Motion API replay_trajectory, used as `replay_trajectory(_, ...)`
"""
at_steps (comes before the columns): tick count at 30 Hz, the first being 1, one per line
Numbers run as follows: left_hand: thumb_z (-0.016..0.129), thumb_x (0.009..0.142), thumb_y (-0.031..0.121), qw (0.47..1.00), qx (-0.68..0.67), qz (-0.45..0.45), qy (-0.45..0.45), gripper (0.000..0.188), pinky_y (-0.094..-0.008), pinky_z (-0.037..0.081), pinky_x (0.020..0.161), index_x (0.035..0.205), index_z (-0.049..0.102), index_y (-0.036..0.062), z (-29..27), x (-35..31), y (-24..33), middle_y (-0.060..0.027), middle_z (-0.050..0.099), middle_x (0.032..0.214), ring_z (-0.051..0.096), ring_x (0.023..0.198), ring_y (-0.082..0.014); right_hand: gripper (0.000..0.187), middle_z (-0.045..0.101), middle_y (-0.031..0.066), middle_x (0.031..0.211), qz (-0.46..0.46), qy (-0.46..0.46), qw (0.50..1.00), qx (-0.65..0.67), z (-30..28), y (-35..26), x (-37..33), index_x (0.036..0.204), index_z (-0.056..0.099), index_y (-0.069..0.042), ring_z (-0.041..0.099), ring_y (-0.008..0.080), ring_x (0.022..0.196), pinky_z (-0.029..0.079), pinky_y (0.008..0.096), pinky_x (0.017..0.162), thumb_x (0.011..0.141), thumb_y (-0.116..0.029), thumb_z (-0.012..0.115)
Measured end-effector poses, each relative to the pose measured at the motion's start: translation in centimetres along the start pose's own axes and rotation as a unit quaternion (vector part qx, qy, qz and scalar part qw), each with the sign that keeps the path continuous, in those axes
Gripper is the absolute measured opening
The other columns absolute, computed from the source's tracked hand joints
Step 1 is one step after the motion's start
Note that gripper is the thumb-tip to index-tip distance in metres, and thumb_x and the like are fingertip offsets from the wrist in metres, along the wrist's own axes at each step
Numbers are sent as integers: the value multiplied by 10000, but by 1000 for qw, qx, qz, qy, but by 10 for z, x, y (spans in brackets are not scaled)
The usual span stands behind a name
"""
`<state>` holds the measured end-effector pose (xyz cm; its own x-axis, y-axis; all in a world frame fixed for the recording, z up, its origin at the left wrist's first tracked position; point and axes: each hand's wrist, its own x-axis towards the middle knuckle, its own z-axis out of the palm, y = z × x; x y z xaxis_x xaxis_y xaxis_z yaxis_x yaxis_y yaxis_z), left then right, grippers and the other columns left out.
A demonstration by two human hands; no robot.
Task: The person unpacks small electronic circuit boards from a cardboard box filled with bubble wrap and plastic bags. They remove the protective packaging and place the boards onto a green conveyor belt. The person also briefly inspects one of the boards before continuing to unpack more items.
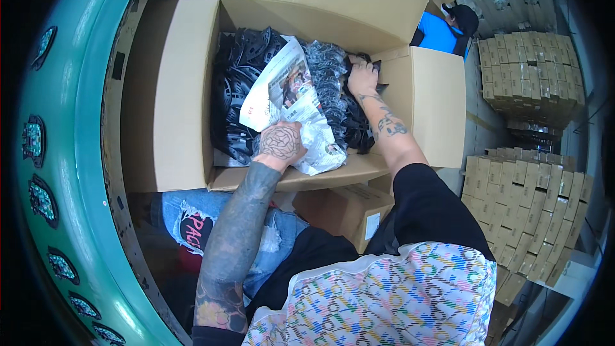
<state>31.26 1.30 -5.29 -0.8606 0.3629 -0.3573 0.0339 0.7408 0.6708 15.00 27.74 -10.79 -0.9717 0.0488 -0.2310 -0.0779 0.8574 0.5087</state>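
Observation:
A large open cardboard box [184,96] stands before me, holding several black plastic parts [238,90] in rows. A crumpled sheet of newspaper [291,83] lies over the middle of the contents. My left hand [280,143] is closed on its near edge, at the near side of the box. Just right of the paper runs a row wrapped in clear bubble wrap [325,67]. My right hand [363,79] reaches inside along the right wall, its fingers curled onto a black plastic part [356,107]; the fingertips are partly hidden.
On the left runs a green work surface [90,122] bearing several black-rimmed circuit boards [33,141]. Another cardboard box [339,208] sits below the near edge. Stacked cartons [528,67] stand at the right. Beyond the box flap is a person in blue [439,33].

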Motion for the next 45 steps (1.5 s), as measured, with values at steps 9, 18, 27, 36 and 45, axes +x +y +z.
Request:
replay_trajectory(9,705,660,276,1000,8,5,-15,426,-412,515,829,1028,662,66,-5,-1,3,-169,676,953,651,911,-316,404,602,200,1175,147,-69,944,286,-45,8,54,1037,681,-45,573,333,1121,467,401,935,828,-352,522)
replay_trajectory(18,692,671,279,1000,8,2,-21,419,-407,516,829,1033,660,70,2,2,-1,-167,674,953,651,915,-312,464,639,215,1059,172,91,872,448,15,-41,51,1046,650,-95,579,416,1025,443,452,912,908,-470,413)
replay_trajectory(27,712,660,280,1000,9,9,-21,440,-406,516,828,1041,658,66,1,2,0,-165,673,948,647,920,-311,400,652,231,997,317,104,831,445,2,-47,33,990,635,-89,612,404,974,477,468,842,911,-421,427)
replay_trajectory(36,708,657,271,1000,6,13,-14,431,-408,519,818,1028,659,57,0,1,0,-171,673,934,651,905,-314,475,665,183,1018,255,100,820,503,23,-42,46,1036,637,-62,614,368,1002,461,448,875,894,-482,467)
replay_trajectory(45,693,670,285,1000,5,10,-22,415,-405,519,814,1020,668,63,1,1,-2,-173,676,936,653,901,-316,382,679,202,898,224,142,804,532,28,-41,50,923,660,-17,654,334,877,489,396,804,875,-388,582)
